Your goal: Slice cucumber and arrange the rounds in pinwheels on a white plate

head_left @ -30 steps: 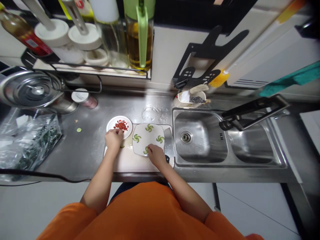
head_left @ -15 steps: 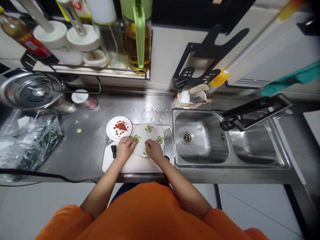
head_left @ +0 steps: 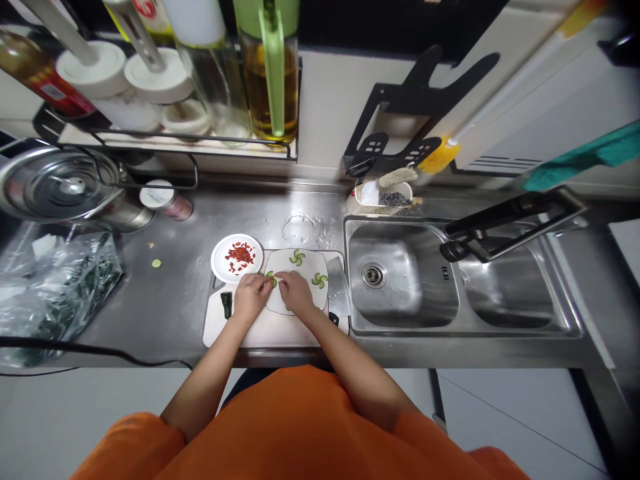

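My left hand rests at the left edge of a white square plate, its fingers pinched beside a pinwheel of cucumber slices. Close to it over the plate, my right hand has thumb and forefinger pinched together near that same pinwheel. Whatever is between the fingers of either hand is too small to make out. Two more cucumber pinwheels show, one at the back and one at the right. The right hand covers the plate's front part. Under the plate lies a pale cutting board.
A round white plate with red berries and a dark green cucumber end lie left. A knife lies at the board's right, beside the double sink. A plastic bag of greens and a jar stand farther left.
My right hand has moved left and slightly up, from the plate's front pinwheel to beside my left hand. The left hand has stayed almost in place.
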Action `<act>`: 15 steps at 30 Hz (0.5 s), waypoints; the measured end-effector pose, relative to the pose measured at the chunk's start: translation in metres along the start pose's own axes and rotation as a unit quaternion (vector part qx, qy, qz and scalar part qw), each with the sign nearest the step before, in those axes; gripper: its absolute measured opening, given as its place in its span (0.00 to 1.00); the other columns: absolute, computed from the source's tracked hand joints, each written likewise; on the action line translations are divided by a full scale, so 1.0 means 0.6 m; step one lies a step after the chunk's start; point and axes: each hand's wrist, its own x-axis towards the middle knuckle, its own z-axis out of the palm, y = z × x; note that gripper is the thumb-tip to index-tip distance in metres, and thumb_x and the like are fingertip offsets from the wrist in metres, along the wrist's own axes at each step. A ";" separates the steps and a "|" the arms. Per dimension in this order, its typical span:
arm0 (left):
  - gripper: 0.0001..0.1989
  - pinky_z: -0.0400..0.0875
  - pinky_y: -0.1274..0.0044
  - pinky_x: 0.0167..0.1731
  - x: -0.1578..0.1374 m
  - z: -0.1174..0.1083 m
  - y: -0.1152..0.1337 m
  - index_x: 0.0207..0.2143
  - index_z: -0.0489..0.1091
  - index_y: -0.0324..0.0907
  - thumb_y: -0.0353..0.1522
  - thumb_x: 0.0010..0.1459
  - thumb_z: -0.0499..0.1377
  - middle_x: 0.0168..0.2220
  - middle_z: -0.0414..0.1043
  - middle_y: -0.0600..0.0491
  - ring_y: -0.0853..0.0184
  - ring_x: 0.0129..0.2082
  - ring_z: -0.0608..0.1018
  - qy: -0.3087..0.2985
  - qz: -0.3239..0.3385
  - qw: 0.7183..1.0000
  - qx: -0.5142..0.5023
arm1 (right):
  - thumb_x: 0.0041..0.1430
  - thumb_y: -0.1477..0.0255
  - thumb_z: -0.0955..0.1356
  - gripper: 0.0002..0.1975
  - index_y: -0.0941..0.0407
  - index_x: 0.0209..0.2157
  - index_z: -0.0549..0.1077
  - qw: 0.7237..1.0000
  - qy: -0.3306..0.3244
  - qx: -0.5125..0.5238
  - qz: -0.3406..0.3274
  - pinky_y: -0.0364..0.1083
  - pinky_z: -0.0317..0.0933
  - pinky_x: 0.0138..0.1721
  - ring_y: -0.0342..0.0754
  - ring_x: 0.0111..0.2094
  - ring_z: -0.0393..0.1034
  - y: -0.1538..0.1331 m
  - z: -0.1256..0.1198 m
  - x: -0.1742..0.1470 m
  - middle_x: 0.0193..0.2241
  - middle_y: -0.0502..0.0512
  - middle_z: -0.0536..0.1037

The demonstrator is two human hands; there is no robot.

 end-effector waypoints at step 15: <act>0.10 0.66 0.72 0.41 0.000 0.001 -0.002 0.35 0.75 0.42 0.34 0.58 0.55 0.31 0.74 0.49 0.64 0.35 0.73 0.014 0.002 1.000 -0.006 | 0.60 0.77 0.60 0.16 0.56 0.45 0.74 1.000 -0.021 -0.020 -0.011 0.44 0.56 0.41 0.48 0.38 0.63 -0.005 0.008 0.009 0.35 0.56 0.74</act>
